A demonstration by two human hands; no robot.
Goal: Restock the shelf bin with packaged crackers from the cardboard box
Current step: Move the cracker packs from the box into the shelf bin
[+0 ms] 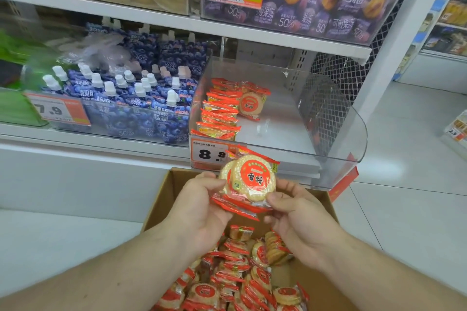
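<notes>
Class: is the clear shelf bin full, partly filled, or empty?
Partly filled: cracker packets stand only along the clear bin's left side.

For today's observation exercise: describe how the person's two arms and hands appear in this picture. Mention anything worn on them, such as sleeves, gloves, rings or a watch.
Both forearms enter from the bottom edge and are bare as far as the picture shows; no sleeve reaches into view. The left hand and the right hand wear no gloves. No ring, watch, bracelet or other marking shows on either hand or wrist.

Both hands, left [202, 206] and right [300, 219], hold cracker packets [249, 182] above the cardboard box [326, 288].
</notes>
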